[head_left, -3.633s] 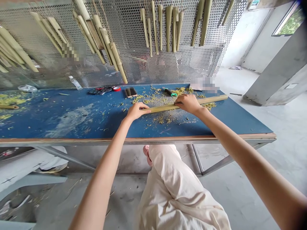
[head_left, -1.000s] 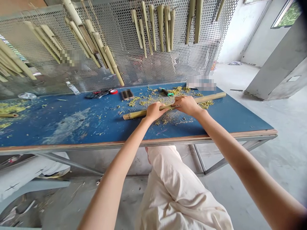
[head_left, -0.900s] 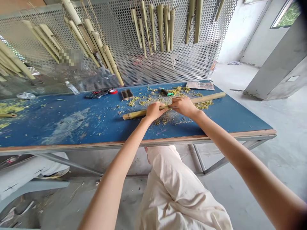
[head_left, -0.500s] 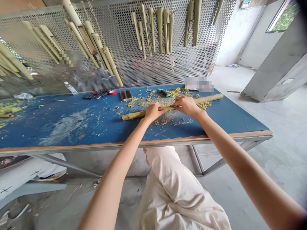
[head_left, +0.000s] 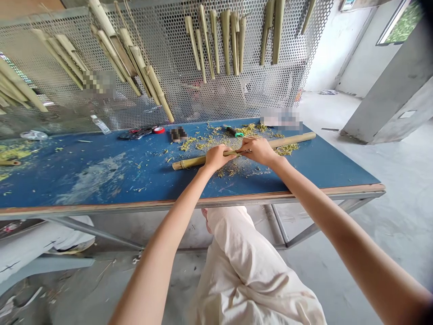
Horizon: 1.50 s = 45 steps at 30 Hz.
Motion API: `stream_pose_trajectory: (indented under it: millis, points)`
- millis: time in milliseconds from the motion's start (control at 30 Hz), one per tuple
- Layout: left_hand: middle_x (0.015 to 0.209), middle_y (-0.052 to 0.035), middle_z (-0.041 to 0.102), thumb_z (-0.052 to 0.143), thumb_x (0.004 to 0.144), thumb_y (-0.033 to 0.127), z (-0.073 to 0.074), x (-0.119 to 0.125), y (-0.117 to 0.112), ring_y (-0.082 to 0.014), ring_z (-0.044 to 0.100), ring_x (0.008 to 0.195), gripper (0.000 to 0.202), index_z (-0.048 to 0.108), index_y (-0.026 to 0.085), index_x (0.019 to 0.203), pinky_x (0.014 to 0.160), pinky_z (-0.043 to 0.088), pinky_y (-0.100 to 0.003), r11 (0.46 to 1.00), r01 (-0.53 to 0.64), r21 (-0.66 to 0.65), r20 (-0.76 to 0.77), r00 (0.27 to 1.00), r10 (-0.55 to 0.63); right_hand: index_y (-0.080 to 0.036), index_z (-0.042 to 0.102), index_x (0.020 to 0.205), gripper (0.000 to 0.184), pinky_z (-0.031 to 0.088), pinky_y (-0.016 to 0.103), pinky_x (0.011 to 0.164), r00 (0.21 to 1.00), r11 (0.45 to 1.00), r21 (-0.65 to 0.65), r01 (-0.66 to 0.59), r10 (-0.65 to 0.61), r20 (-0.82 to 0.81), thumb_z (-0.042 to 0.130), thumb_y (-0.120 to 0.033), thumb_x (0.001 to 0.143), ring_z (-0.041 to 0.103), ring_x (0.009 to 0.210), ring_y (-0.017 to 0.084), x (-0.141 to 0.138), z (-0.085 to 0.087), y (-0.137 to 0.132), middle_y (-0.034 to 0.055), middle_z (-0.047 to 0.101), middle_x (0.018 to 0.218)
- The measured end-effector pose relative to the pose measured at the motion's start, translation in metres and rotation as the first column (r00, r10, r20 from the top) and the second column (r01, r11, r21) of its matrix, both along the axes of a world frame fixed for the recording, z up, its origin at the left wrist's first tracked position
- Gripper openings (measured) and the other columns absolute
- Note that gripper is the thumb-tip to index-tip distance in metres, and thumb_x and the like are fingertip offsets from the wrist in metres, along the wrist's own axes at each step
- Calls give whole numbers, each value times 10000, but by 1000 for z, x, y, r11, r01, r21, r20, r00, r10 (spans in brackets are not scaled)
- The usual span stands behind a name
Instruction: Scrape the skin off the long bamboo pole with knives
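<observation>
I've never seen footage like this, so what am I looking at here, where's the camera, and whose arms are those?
There's no machine here. These are a person's own bare arms, filmed by one camera worn on their head, looking forward and down, so every picture shows roughly what they see. Their left hand and right hand both grip a long bamboo pole lying across a blue work table. Yellow-green shavings are scattered around it. Farther back lie a dark-handled tool with a green band and a roll of red tape. Behind the table, bamboo pieces hang on a perforated metal panel. The cream trousers at the bottom are the person's own.
</observation>
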<state>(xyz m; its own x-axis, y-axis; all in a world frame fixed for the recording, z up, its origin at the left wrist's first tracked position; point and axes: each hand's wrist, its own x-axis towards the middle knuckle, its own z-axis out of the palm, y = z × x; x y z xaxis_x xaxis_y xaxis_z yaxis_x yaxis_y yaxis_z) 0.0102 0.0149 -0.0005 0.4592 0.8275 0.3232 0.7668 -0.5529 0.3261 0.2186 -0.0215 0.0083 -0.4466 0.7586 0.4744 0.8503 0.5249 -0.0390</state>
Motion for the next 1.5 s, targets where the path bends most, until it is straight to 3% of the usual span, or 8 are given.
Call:
stream_pose_trajectory:
  millis: [267, 500, 700, 900, 1200, 1400, 1500]
  points:
    - [1038, -37, 750, 739, 883, 460, 0, -1, 1, -228, 663, 916, 257, 795, 253, 1025, 655, 378, -299, 1000, 0, -9, 3, 1000, 0, -254, 833, 1041, 245, 350, 283, 658, 999, 998, -40, 50, -50, -11, 621, -269, 919, 612, 856, 198, 10, 4, 0, 67, 724, 954]
    - [1017, -18, 743, 733, 893, 444, 2, 1, -2, -217, 657, 923, 218, 799, 260, 990, 647, 362, -300, 999, -10, -36, 16, 1000, 11, -256, 826, 1039, 249, 355, 287, 663, 999, 999, 7, -33, 33, 35, 593, -265, 953, 614, 908, 206, -7, 1, -2, 75, 725, 998]
    - [1081, -29, 744, 729, 890, 453, 0, -1, 0, -210, 658, 922, 255, 795, 252, 1032, 659, 372, -284, 998, 3, -57, 19, 1000, -2, -262, 826, 1040, 233, 337, 298, 651, 998, 998, -26, 55, -54, 8, 605, -282, 967, 617, 880, 206, 5, 2, 1, 63, 728, 969]
    - [1042, -15, 749, 744, 876, 446, 1, 0, 0, -217, 664, 924, 217, 805, 264, 977, 673, 373, -291, 999, 4, -35, 30, 1000, -3, -236, 825, 1011, 260, 344, 308, 683, 998, 999, 29, -33, 32, 55, 566, -255, 994, 611, 964, 224, -15, 2, 0, 89, 716, 981]
    - [1049, -29, 754, 755, 870, 433, 0, 1, -2, -217, 664, 918, 237, 804, 250, 1012, 692, 402, -288, 999, -19, -41, 28, 999, 20, -264, 829, 1053, 251, 325, 314, 659, 993, 993, -41, 111, -109, 45, 604, -252, 940, 626, 877, 224, 2, 5, -3, 59, 743, 975]
    - [1049, -16, 751, 748, 874, 436, 2, 1, -2, -213, 657, 937, 237, 806, 260, 1023, 676, 382, -285, 999, -10, -46, 21, 1000, 11, -260, 823, 1052, 286, 357, 317, 688, 996, 1000, -7, 8, -7, 88, 547, -273, 980, 625, 946, 230, -18, 5, -4, 82, 736, 1004]
    - [1048, -17, 755, 761, 865, 439, 2, 0, -1, -209, 658, 924, 233, 810, 253, 997, 673, 377, -284, 998, -22, -66, 40, 999, 24, -259, 822, 1062, 278, 365, 314, 692, 995, 998, -18, 61, -59, 75, 561, -276, 967, 634, 958, 236, -7, 7, -4, 80, 744, 1019]
